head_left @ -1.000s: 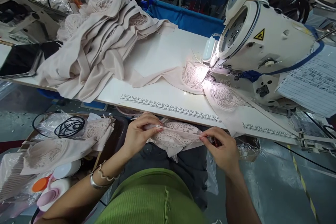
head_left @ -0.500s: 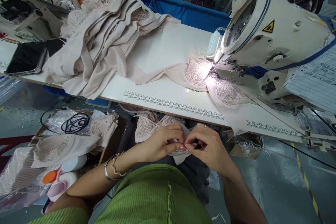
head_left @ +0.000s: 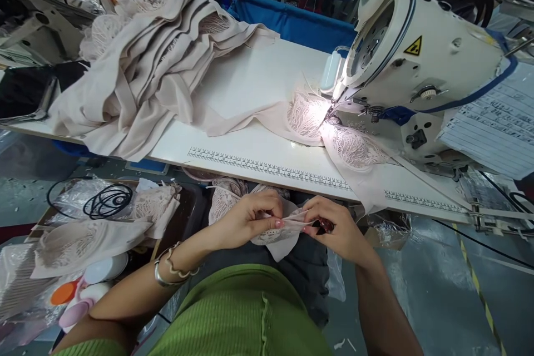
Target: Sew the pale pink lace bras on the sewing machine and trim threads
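Observation:
Over my lap, a pale pink lace bra piece (head_left: 280, 245) is stretched between my two hands. My left hand (head_left: 250, 218) pinches its edge between thumb and fingers. My right hand (head_left: 331, 228) pinches the same piece a short way to the right, and a small dark red object, too hidden to name, shows inside its curled fingers. On the table above, another lace bra piece (head_left: 350, 147) lies under the lit needle area of the sewing machine (head_left: 434, 50). More lace fabric hangs just left of my left hand, below the table edge.
A heap of pale garments (head_left: 137, 78) covers the left of the white table (head_left: 242, 80). Lower left, a box holds lace pieces and a coiled black cable (head_left: 107, 201), with bottles beside it. A blue bin (head_left: 296, 21) stands behind the table. Written paper (head_left: 492, 122) hangs at the right.
My hands have moved apart from a close pinch, and the fabric is now drawn out between them. The view has shifted slightly to the right.

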`<state>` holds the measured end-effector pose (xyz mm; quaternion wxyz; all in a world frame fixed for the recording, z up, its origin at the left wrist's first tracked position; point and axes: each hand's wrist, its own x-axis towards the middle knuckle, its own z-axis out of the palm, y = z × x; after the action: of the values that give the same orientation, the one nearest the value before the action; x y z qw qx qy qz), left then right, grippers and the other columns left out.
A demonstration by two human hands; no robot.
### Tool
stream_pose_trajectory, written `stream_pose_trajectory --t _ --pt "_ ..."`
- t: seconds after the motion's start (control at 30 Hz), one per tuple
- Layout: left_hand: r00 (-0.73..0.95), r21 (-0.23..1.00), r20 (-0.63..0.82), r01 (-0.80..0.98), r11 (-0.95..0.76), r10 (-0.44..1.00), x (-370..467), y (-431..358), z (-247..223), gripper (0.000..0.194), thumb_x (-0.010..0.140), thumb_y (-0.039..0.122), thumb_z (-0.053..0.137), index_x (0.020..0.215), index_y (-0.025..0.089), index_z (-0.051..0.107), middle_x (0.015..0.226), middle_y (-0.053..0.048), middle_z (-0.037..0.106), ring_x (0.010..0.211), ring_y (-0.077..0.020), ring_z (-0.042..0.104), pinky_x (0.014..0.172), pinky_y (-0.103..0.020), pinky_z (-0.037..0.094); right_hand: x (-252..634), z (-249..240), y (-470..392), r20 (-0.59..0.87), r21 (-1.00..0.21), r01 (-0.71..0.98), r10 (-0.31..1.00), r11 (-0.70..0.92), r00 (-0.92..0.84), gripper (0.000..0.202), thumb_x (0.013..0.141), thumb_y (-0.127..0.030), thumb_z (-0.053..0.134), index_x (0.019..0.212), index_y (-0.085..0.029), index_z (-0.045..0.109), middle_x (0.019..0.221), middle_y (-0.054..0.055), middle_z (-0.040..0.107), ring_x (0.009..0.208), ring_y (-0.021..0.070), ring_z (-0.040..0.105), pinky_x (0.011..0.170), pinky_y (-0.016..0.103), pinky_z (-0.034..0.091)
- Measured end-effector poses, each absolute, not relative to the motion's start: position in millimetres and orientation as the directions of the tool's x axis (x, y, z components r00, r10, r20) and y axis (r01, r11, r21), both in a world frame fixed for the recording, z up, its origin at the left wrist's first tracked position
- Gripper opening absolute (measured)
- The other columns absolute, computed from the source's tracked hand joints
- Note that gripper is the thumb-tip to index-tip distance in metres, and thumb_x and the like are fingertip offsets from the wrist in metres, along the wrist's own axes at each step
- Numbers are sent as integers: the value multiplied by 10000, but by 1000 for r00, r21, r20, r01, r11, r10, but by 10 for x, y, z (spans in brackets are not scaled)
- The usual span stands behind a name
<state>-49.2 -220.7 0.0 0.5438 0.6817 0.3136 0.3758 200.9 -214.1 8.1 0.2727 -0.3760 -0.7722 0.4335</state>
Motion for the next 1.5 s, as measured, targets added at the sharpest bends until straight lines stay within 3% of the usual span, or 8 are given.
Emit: stream_pose_trajectory --t 0.13,0.43,0.6,0.8,1.0,1.17,1.33,1.5 --pt "519 985 151 -10 -170 841 -500 -2215 43 338 984 381 606 724 166 594 918 -98 694 878 -186 633 775 -286 489 2020 111 -2130 101 -919 285 862 273 -497 193 949 -352 653 806 -224 672 925 82 724 608 137 591 501 268 463" --pt "490 992 23 98 -81 872 -481 -2295 102 264 964 316 561 741 174 547 892 -70 717 748 -145 604 630 -226 441 1942 95 -2179 43 -979 172 936 110 -350 257 926 -385 682 749 -222 593 845 49 702 547 116 521 458 253 409" --pt "466 998 -12 55 -15 885 -447 -2313 67 298 957 319 556 702 182 488 841 -32 666 720 -127 552 635 -216 423 1892 75 -2185 16 -985 157 950 68 -313 331 925 -423 679 728 -228 499 813 22 667 481 81 416 437 245 352" --pt "444 995 -84 -5 96 892 -416 -2271 35 320 929 345 566 682 192 433 678 33 482 590 -97 391 533 -205 321 1830 72 -2218 32 -992 112 964 63 -263 256 911 -379 710 806 -237 525 797 -2 647 535 98 469 472 238 375" --pt "460 984 -30 170 -54 888 -279 -2240 86 214 862 360 704 972 181 659 872 -32 700 759 -159 615 651 -226 439 1747 64 -2313 34 -973 210 963 92 -267 163 924 -338 688 901 -248 554 749 -15 630 597 124 549 525 241 417" --pt "344 984 -145 145 100 928 -142 -2233 0 300 826 420 713 683 157 697 585 7 607 560 -109 481 518 -207 324 1728 96 -2315 21 -968 237 967 84 -256 146 902 -320 712 909 -241 589 707 -23 627 584 119 561 509 225 427" --pt "330 965 -261 88 246 907 -144 -2197 17 302 782 416 718 697 126 732 533 11 564 506 -84 401 484 -201 279 1830 103 -2240 -12 -985 169 972 29 -235 184 932 -409 683 914 -229 650 737 -2 683 531 117 585 510 243 478" --pt "349 944 -291 -47 326 891 -153 -2165 60 243 747 360 748 749 118 774 562 -4 617 511 -80 440 496 -192 334 1967 25 -2223 13 -974 221 980 57 -197 420 1005 -577 492 830 -225 638 585 -39 524 464 105 447 454 246 339"
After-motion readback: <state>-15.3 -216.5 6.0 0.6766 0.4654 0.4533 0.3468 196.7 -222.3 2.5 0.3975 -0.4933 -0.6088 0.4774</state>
